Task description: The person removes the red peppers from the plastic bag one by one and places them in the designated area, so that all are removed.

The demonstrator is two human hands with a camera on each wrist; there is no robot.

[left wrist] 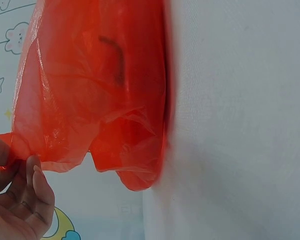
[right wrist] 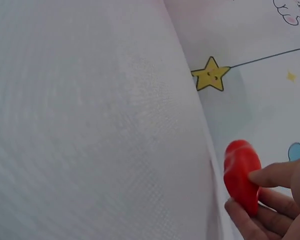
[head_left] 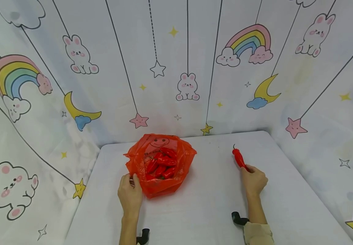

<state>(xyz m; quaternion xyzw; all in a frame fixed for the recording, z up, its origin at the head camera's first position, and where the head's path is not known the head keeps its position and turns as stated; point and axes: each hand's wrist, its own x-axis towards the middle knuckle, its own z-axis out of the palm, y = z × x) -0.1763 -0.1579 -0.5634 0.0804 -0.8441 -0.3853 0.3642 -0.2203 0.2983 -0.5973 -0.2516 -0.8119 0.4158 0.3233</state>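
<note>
A red plastic bag point(head_left: 167, 189) stands with its mouth spread on the left part of the table, several red chili peppers point(head_left: 164, 161) heaped inside. At its left rim, my left hand point(head_left: 129, 195) pinches the plastic; in the left wrist view the thumb and fingers of that hand point(left wrist: 27, 200) hold the edge of the bag point(left wrist: 90, 90). Off to the right, my right hand point(head_left: 254, 180) grips one red chili pepper point(head_left: 238, 157) by its lower end, stem pointing away. The right wrist view shows the same pepper point(right wrist: 241, 172) between thumb and fingers of the hand point(right wrist: 285, 200).
Both hands are over a white table point(head_left: 207, 204). Behind and beside it hangs a pale cloth backdrop point(head_left: 115, 92) printed with rabbits, rainbows, moons and stars. A dark device point(head_left: 239, 218) sits at the right wrist, another point(head_left: 144, 235) at the left.
</note>
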